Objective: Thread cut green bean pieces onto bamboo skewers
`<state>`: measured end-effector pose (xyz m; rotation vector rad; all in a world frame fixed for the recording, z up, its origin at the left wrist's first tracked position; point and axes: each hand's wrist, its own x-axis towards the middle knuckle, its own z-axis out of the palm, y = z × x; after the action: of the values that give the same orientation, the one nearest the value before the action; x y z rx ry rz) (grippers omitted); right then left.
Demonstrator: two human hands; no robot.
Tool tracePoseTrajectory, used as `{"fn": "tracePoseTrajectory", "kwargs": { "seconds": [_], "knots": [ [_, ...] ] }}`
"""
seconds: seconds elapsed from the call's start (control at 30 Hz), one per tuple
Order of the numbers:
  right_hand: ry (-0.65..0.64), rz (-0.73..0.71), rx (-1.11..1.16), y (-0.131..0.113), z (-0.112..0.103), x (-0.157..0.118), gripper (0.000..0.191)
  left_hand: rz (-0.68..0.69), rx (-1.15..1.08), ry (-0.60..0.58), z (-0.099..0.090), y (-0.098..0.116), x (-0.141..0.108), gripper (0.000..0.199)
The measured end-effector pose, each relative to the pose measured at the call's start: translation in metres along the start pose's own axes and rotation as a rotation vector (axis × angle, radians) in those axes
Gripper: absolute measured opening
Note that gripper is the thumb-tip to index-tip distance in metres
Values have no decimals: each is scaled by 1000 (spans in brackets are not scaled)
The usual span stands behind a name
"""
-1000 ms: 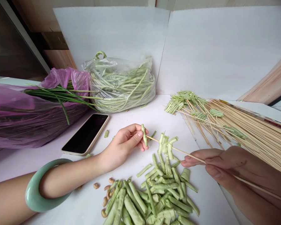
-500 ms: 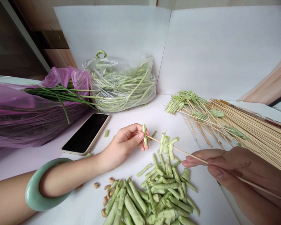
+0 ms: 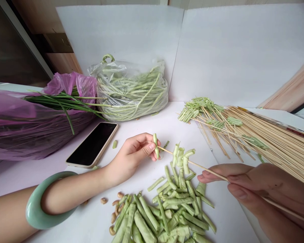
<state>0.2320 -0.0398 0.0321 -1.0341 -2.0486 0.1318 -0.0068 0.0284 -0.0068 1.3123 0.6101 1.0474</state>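
Between the thumb and fingers of my left hand [image 3: 135,153] is a short green bean piece [image 3: 155,145], held roughly upright. The tip of a bamboo skewer [image 3: 202,167] meets this piece; whether it has pierced through, I cannot tell. My right hand [image 3: 258,192] pinches the skewer's shaft between thumb and fingers. Three or so bean pieces [image 3: 180,157] are threaded on the skewer between my hands. Below them lies a heap of cut bean pieces [image 3: 167,209], with several brown beans [image 3: 113,217] along its left side.
A phone [image 3: 93,144] lies left of my left hand. Behind it are a purple bag [image 3: 40,125] of long green stalks and a clear bag [image 3: 131,94] of long beans. At right, loaded bean skewers [image 3: 200,106] rest beside a bundle of bare skewers [image 3: 273,138].
My right hand has shifted slightly down and right along the skewer. My left hand keeps its pinch on the bean piece, and the threaded pieces have barely moved.
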Motion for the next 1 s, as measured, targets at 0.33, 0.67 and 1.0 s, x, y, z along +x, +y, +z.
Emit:
{"fn": "tracePoseTrajectory", "kwargs": {
  "seconds": [0.33, 0.67, 1.0],
  "knots": [
    [14, -49, -50, 0, 0, 3, 21, -4, -22, -12, -1, 0, -1, 13],
    [-38, 1, -22, 6, -1, -4, 15, -1, -7, -8, -1, -1, 0, 13],
    [-42, 84, 73, 9, -2, -11, 9, -11, 39, 0, 2, 5, -1, 13]
  ]
}}
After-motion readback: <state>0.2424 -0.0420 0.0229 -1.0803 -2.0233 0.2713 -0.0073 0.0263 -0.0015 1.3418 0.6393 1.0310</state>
